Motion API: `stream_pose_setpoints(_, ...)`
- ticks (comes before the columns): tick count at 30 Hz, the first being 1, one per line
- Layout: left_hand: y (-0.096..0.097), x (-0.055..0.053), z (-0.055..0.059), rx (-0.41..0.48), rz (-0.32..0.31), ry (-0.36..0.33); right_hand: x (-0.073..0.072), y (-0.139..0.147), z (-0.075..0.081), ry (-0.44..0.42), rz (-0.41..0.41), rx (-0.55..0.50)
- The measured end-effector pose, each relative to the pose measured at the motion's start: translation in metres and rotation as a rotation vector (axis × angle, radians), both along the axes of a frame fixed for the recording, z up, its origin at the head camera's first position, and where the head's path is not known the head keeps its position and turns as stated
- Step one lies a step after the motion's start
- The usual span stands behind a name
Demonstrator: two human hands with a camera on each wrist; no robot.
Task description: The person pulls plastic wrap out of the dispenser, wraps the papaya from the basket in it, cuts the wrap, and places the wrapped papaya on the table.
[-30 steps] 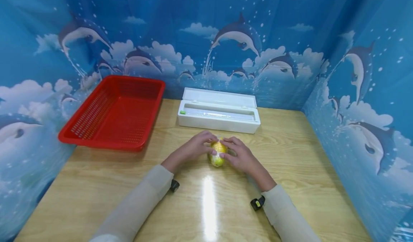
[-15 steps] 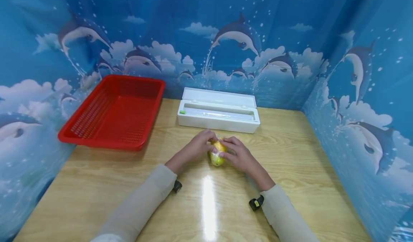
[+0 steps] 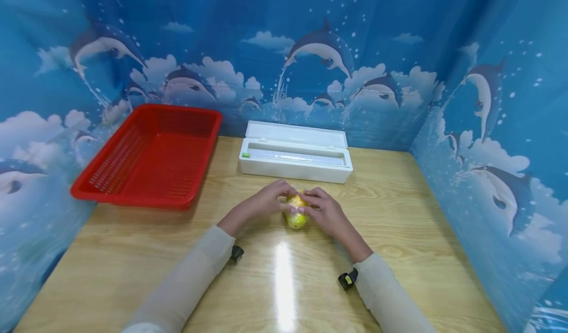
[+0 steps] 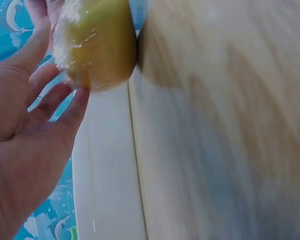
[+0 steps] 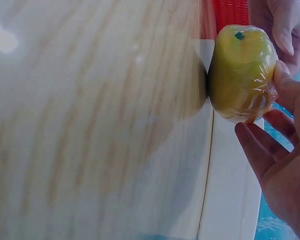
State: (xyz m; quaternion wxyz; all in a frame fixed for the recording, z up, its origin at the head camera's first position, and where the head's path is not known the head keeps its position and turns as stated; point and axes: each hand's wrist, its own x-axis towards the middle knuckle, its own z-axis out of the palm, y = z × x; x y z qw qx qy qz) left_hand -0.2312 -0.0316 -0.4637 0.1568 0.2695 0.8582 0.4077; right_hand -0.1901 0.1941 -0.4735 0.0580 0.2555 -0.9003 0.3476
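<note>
A yellow-green fruit (image 3: 296,219) lies on the table, wrapped in shiny clear cling film. From the left, my left hand (image 3: 266,201) holds it, the thumb on its upper face and the fingers curled at its far end. My right hand (image 3: 329,215) holds the opposite side in the same way, fingertips close to those of the left. In the right wrist view the fruit (image 5: 240,70) shows a small dark green stem spot, and the film wrinkles near my thumb. The left wrist view shows film bunched on the fruit (image 4: 100,45) beside my left fingers.
Behind the hands stands a long white cling film box (image 3: 296,166), its lid raised, with a roll and a green tab inside. A red plastic basket (image 3: 155,163) sits at the back left. Dolphin-print curtains (image 3: 248,22) enclose the wooden table (image 3: 399,224).
Both hands stay on the fruit, with small shifts of the fingers and thumbs over the film. The left hand reaches in, then draws back slightly. The whole head view slides a little left.
</note>
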Motion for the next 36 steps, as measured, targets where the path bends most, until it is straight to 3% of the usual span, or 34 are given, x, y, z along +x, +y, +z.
stream_pose_setpoints(5, -0.004, -0.003, -0.001, -0.022, -0.033, 0.017, 0.001, -0.001, 0.001, -0.051, -0.011, -0.033)
stream_pose_setpoints(12, 0.004, -0.006, -0.005, 0.075, 0.081, -0.002, 0.001, -0.002, -0.001, -0.023, -0.001, -0.025)
stream_pose_setpoints(16, 0.009, -0.007, -0.006, 0.073, 0.089, 0.043, 0.001, -0.003, -0.004, 0.003, -0.018, -0.046)
stream_pose_setpoints(22, 0.002, -0.008, 0.000, 0.039, 0.060, 0.034, -0.001, -0.007, -0.002, 0.046, -0.047, -0.044)
stream_pose_setpoints(28, -0.006, -0.012, -0.002, 0.055, -0.029, -0.066, -0.002, -0.008, -0.002, 0.035, -0.066, -0.040)
stream_pose_setpoints(31, -0.006, -0.011, -0.004, 0.092, -0.015, -0.092, -0.003, -0.008, -0.001, 0.009, -0.076, -0.052)
stream_pose_setpoints(36, -0.001, -0.008, -0.005, 0.072, 0.037, -0.021, -0.001, -0.007, -0.001, 0.009, -0.093, -0.015)
